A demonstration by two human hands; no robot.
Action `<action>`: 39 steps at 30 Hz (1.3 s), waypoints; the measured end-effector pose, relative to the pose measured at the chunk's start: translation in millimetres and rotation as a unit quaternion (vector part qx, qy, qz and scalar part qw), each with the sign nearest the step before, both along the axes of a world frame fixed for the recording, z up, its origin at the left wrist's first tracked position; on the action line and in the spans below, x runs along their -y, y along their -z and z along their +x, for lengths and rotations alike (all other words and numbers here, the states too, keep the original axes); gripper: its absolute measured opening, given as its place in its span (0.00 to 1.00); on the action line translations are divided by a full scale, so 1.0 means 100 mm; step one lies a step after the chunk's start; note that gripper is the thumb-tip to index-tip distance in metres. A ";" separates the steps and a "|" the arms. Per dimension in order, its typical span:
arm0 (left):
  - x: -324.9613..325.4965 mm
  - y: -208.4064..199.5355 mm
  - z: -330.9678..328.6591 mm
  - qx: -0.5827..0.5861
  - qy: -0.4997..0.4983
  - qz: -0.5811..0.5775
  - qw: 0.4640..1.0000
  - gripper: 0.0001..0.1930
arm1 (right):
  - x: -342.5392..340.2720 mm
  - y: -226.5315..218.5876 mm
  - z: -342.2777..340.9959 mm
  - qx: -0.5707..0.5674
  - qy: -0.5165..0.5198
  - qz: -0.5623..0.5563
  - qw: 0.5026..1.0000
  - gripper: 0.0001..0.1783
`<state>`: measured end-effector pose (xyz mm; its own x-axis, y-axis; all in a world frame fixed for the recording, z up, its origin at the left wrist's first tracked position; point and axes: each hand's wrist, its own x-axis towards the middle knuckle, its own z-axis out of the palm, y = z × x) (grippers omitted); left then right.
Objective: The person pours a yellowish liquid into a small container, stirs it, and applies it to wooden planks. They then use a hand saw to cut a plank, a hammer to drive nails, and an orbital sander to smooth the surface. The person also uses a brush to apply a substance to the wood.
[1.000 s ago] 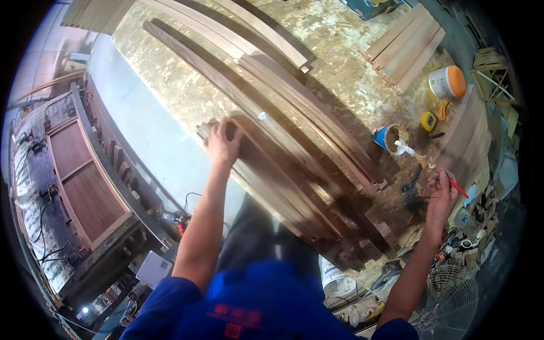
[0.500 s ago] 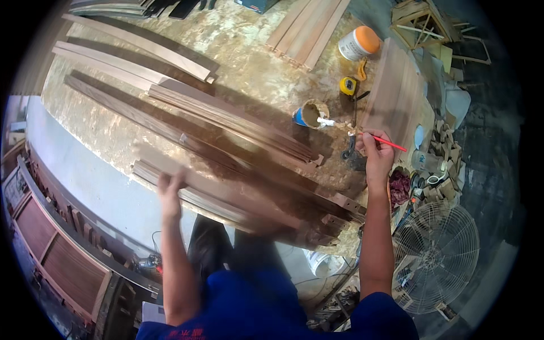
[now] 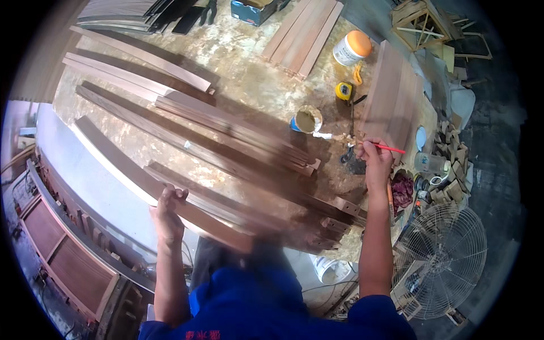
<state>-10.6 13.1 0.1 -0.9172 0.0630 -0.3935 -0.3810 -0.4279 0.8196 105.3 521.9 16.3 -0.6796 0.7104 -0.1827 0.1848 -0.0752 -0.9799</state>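
My left hand (image 3: 168,211) is closed around a long, smooth wooden strip (image 3: 122,162) and holds it aslant over the table's near edge. The strip's right end, near my body, is blurred. My right hand (image 3: 375,161) pinches a thin red stick (image 3: 390,148) whose tip points right. Left of those fingers is a knobbly brown piece with a white end (image 3: 323,136); I cannot tell whether it joins the stick. Close to that white end stands a small blue pot (image 3: 295,124) with a crusted rim. More long strips (image 3: 226,122) lie between my hands.
On the worktable (image 3: 249,68) are a white tub with an orange lid (image 3: 352,49), a yellow tape measure (image 3: 343,90), wide boards (image 3: 391,96) and a blue box (image 3: 249,12). A wire-caged fan (image 3: 439,260) is at the right, by piled wood offcuts (image 3: 453,153). Framed panels (image 3: 73,255) are lower left.
My left hand, blurred before, now grips a wooden strip that has come up and left, past the table's near edge. My right hand keeps the red stick, shifted slightly. The view has moved a little.
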 end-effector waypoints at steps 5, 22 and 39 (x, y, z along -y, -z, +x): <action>0.01 -0.60 -0.46 -0.045 -0.020 0.095 0.994 0.28 | 0.50 -0.52 0.05 -0.112 -0.048 -0.168 0.978 0.07; 0.48 -0.79 -1.02 0.063 -0.188 0.520 0.831 0.17 | 2.54 -2.11 -0.75 -0.210 -0.148 -0.195 0.947 0.07; 1.01 -0.44 -0.55 -0.031 -0.125 -0.111 0.985 0.14 | 0.66 -0.77 0.24 -0.135 0.094 0.008 0.986 0.07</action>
